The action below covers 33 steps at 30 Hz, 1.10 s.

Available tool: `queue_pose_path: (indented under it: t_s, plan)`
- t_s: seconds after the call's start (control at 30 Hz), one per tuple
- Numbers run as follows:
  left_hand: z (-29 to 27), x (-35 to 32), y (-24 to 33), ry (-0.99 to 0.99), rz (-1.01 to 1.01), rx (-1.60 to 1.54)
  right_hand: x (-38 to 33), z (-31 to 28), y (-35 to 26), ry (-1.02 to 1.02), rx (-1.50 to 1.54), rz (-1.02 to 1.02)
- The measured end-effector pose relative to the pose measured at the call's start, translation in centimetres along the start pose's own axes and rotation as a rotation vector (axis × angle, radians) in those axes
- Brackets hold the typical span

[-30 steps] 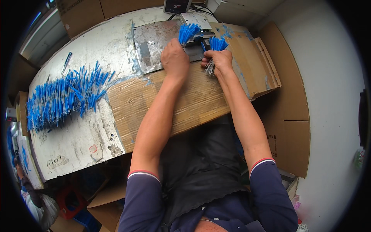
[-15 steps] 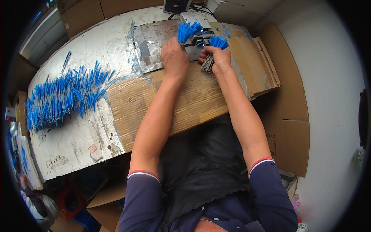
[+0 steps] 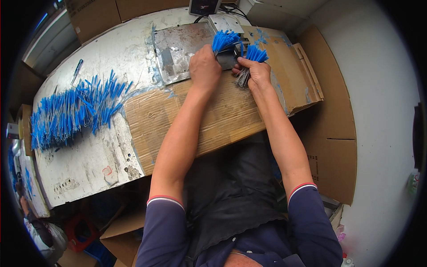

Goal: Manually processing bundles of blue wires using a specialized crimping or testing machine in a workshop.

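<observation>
Nearest: taped cardboard sheet (image 3: 213,120) along the front of the worktop (image 3: 95,155). Left of it, a loose pile of blue-tipped wires (image 3: 73,111). Beyond the sheet, right hand (image 3: 259,74): thumb and fingers clamped on the right bundle (image 3: 256,54), blue tips up, bare wire ends below. Left hand (image 3: 206,69): fingers curled round the left bundle (image 3: 225,41), fingertips hidden. Handling, judged: light, even grip; tips level; bundles kept from tangling. Farther: metal plate (image 3: 171,46), then pale box (image 3: 225,23).
</observation>
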<state>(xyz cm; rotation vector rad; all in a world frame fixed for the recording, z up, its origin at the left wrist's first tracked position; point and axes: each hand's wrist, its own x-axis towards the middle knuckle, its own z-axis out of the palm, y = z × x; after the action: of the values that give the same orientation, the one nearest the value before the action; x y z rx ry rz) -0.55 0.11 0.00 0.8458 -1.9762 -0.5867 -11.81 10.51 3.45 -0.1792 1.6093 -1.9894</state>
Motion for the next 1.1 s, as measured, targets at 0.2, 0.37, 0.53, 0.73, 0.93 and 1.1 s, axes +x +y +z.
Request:
queue_pose_path:
  t_s: [0.2, 0.37, 0.53, 0.73, 0.93, 1.1]
  plan:
    - [-0.1, -0.1, 0.0, 0.0, 0.031, 0.026, -0.5, -0.4, -0.5, -0.029, 0.055, 0.062]
    - [0.4, -0.2, -0.3, 0.016, 0.139, 0.06, 0.0, -1.0, -0.6, -0.016, -0.026, 0.074]
    - [0.1, -0.2, -0.3, 0.04, 0.02, 0.077, -0.8, -0.4, -0.6, -0.075, -0.128, 0.03]
    - [0.0, 0.1, 0.0, 0.109, -0.12, 0.03, 0.0, 0.6, -0.4, -0.033, -0.195, 0.023]
    - [-0.1, 0.0, -0.3, 0.096, -0.125, -0.004, 0.4, 1.9, -0.8, 0.053, -0.232, 0.074]
    - [0.3, 0.3, -0.5, 0.2, -0.003, 0.033, 0.9, 1.3, -0.5, 0.052, -0.209, 0.08]
